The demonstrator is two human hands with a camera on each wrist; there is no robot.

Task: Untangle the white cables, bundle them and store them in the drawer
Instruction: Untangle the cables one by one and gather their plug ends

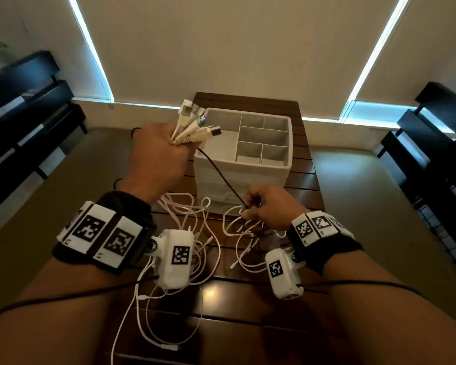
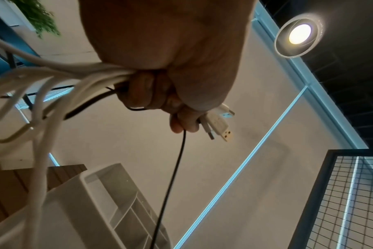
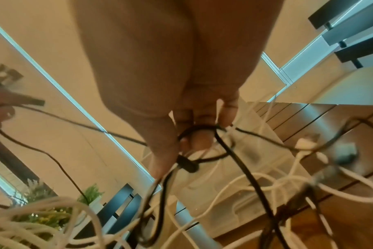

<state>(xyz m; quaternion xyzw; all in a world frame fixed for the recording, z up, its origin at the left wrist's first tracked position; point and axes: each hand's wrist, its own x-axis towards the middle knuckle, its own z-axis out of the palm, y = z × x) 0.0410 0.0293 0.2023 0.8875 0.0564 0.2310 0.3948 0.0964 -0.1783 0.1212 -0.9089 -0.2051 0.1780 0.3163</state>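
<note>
My left hand (image 1: pixel 158 151) is raised left of the white organizer box (image 1: pixel 248 164) and grips several white cables (image 2: pixel 60 75) near their plug ends (image 1: pixel 195 125), which fan out above the fist. A thin black cable (image 1: pixel 221 177) runs taut from that fist down to my right hand (image 1: pixel 269 206). The right hand is lower, in front of the box, and pinches the black cable (image 3: pixel 202 133) with a few white strands among its fingers. The loose white cables (image 1: pixel 195 241) hang in tangled loops onto the wooden table (image 1: pixel 306 185). I cannot pick out a drawer front clearly.
The organizer's top tray has several empty compartments (image 1: pixel 263 138). Dark shelving (image 1: pixel 24 101) stands to the left and more dark racks (image 1: pixel 432 143) to the right. The table is small, with floor on both sides. Black sensor leads (image 1: pixel 63 296) cross my forearms.
</note>
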